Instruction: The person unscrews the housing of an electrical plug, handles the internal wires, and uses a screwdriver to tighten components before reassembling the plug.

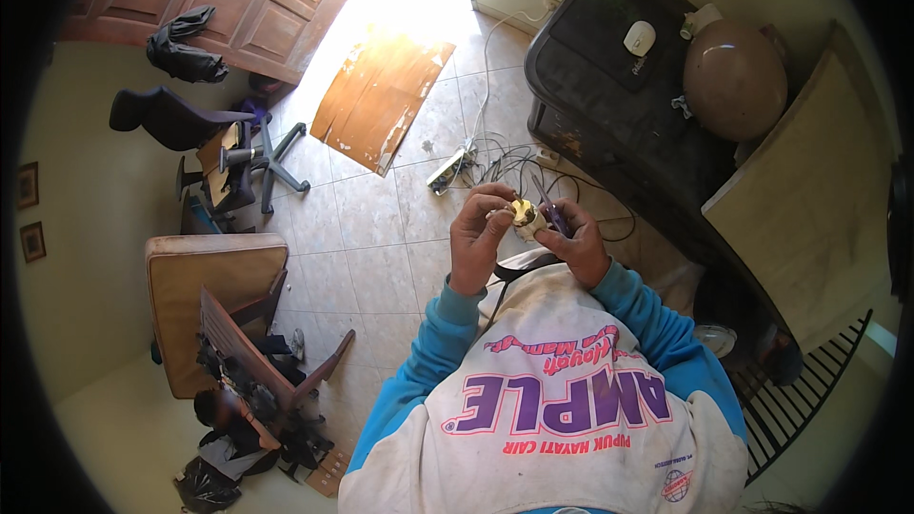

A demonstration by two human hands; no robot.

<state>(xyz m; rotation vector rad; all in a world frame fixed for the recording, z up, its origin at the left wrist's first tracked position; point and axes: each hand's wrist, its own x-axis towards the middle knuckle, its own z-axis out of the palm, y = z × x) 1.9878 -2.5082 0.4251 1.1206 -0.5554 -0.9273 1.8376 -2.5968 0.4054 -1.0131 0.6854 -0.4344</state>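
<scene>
In front of my lap, my left hand (479, 236) is closed around a small round electrical fitting (525, 215), whitish outside with a yellow inner part. Its exact kind is partly hidden by fingers. My right hand (581, 241) is closed on a slim tool with a dark purple handle (556, 219), apparently a screwdriver. The tool stands just right of the fitting, and my right thumb reaches the fitting's lower side. A black cable (514, 272) runs below my hands, over the light cloth of my shirt; where it ends is hidden.
Beyond my hands lie tangled cables and a power strip (451, 169) on the tiled floor (381, 228). A wooden board (384, 98) lies near the bright doorway. Right stands a large black cabinet (609, 67). Left are an office chair (271, 157), a cushion (214, 262) and a person (238, 443).
</scene>
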